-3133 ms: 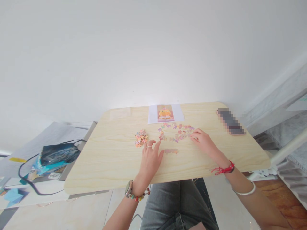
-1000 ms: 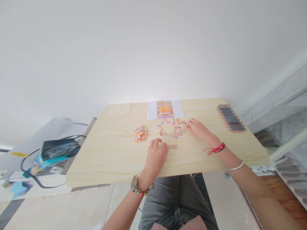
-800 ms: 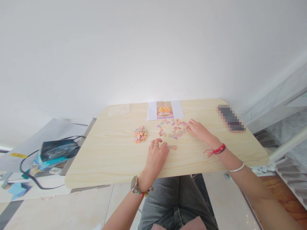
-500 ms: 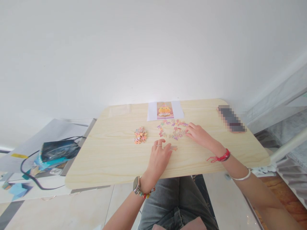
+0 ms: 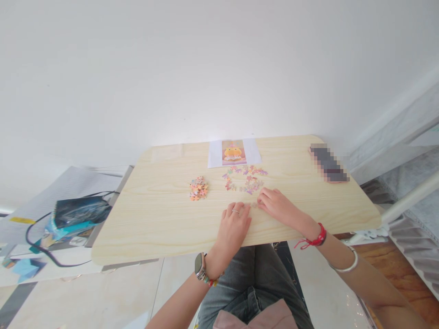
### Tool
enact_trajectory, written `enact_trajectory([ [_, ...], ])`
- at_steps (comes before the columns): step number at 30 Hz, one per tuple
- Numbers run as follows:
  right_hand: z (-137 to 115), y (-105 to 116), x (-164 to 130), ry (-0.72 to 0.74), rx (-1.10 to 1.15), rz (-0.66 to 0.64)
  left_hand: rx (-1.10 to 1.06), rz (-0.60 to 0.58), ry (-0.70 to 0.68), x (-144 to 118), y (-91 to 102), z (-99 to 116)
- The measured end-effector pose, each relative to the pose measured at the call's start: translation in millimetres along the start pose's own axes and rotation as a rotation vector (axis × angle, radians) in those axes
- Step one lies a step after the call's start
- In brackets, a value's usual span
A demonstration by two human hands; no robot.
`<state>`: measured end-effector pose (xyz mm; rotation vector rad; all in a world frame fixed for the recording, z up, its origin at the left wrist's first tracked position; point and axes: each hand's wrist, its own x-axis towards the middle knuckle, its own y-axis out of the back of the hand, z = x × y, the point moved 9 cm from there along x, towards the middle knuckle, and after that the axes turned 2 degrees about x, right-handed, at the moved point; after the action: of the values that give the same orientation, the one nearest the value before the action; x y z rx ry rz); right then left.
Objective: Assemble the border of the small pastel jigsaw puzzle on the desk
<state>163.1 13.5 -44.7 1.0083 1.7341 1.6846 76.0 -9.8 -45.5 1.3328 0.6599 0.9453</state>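
Note:
Near the front of the table, my left hand (image 5: 234, 227) has its fingers curled, with thumb and forefinger closed at the left end of a few small pale jigsaw pieces (image 5: 254, 205). From the other side, my right hand (image 5: 280, 206) pinches at the right end of the same pieces; its fingertips partly hide them. Just beyond both hands, loose jigsaw pieces (image 5: 252, 184) in pink, purple and orange lie in a rough ring. To the left is a heaped pile of jigsaw pieces (image 5: 199, 188). A printed picture (image 5: 234, 153) of a yellow figure lies behind the ring.
The pale wooden table (image 5: 147, 219) stands against a white wall (image 5: 212, 68). A blurred-out phone (image 5: 329, 164) lies at the right, and a clear flat sheet (image 5: 168, 152) at the back left. Beside the table, a dark plastic-wrapped bag (image 5: 82, 212) rests on a lower surface.
My right hand has moved from the ring's right edge down toward me, to the pieces by my left hand. The left hand has shifted slightly right, its fingers drawn closer together.

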Motion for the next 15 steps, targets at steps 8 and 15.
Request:
enact_trajectory([
  [8,-2,-7,4,0.0,-0.014,0.001,0.034,-0.001,-0.002,-2,0.1,2],
  [15,7,1,3,-0.034,-0.016,0.006,0.033,-0.001,-0.003,-2,-0.1,1],
])
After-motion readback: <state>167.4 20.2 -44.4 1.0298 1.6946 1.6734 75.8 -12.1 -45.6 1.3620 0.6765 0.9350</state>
